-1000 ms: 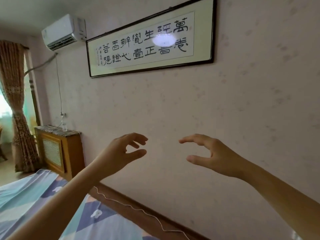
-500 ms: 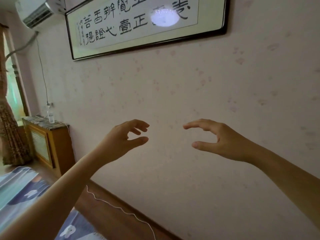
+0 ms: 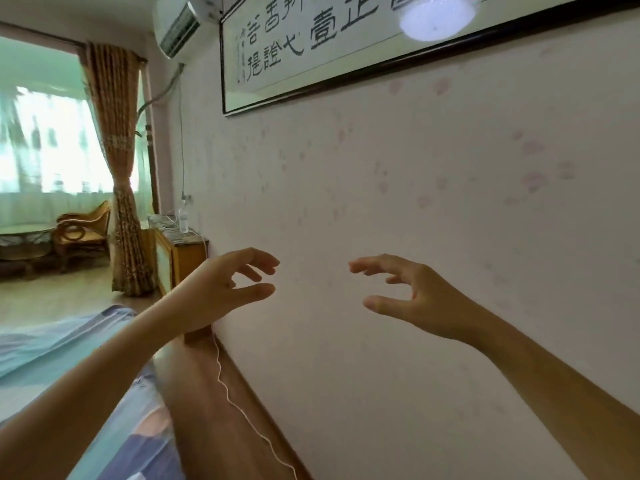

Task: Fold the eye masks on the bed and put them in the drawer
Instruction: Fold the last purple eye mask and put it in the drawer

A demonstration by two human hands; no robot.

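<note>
My left hand (image 3: 225, 289) and my right hand (image 3: 408, 299) are raised in front of the pink wall, palms facing each other, fingers curled and apart, holding nothing. The bed (image 3: 52, 368), covered with a blue and teal patterned sheet, shows at the lower left under my left forearm. No eye mask and no drawer are in view.
A brown wooden headboard rail (image 3: 207, 393) runs along the wall with a thin white cable (image 3: 242, 410) on it. A wooden cabinet (image 3: 180, 258) with a bottle stands by the wall. Beyond are a curtain (image 3: 121, 168), a window, a wooden chair (image 3: 83, 230) and a framed calligraphy (image 3: 346, 46).
The view has swung to the left, bringing the window, the curtain and the chair into sight. Both hands keep the same raised, empty pose.
</note>
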